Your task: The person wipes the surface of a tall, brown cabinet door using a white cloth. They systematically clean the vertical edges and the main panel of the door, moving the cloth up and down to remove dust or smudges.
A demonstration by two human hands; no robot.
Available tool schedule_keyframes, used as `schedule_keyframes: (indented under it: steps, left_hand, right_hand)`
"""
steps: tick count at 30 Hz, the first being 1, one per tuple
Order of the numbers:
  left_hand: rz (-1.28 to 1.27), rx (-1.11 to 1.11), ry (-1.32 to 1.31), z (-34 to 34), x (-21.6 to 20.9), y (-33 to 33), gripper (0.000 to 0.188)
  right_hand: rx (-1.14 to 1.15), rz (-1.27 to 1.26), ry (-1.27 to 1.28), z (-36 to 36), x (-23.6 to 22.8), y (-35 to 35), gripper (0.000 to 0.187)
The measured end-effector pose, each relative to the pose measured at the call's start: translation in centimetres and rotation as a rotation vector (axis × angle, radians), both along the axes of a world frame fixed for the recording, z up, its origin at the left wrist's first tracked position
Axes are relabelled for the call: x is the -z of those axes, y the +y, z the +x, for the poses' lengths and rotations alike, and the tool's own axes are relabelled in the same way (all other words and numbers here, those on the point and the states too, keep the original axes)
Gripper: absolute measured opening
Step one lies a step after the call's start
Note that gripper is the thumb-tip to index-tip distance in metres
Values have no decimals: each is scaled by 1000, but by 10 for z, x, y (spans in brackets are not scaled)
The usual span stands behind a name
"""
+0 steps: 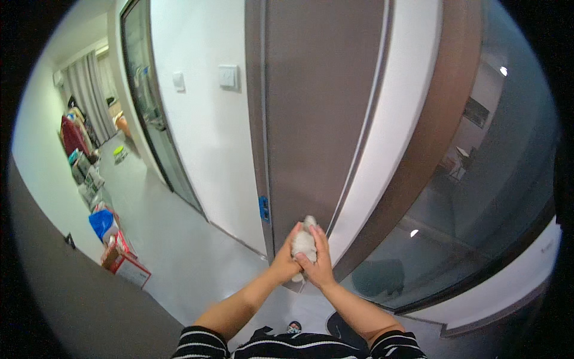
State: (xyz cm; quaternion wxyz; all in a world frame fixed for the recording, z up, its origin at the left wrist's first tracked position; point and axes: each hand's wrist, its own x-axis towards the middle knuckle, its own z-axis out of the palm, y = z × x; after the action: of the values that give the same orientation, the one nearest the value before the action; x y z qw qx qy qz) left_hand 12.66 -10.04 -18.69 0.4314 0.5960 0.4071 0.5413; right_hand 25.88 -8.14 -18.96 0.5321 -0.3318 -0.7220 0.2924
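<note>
Both hands close together around a bunched whitish cloth (304, 245), low in front of the brown door (323, 119). My left hand (287, 258) wraps its left side, fingers pointing up along it. From the right, my right hand (318, 260) presses against it with the thumb lying across the front. A pale rounded end of it sticks out above the fingers, and a small pale bit shows beneath the hands. Whether it touches the door or covers something on it, I cannot tell.
A blue-edged latch plate (264, 208) sits on the door frame to the left. Wall switches (228, 78) are above it. A dark-framed glass panel (472, 209) stands at right. Boxes and bags (128, 263) line the left hallway wall. A dark panel (66, 269) fills the lower left.
</note>
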Motion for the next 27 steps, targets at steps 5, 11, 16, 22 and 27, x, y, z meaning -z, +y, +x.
schedule_keyframes:
  steps: [5,11,16,22,27]
  left_hand:
    - [171,323,-47,-11,-39,-25,105]
    - [315,40,20,-2,-74,-50,96]
    - [290,-124,135,14,-72,-56,89]
    - [406,-419,240,55,-101,-18,73]
    - [648,-537,506,75,-132,31,78]
  right_hand:
    - [11,-350,333,-7,-16,-17,46]
    - [182,263,576,32,-188,30,62]
    - [389,705,126,53,-296,84,85]
    - [358,539,46,58,-118,88,79]
    - [213,495,115,78,-95,102,78]
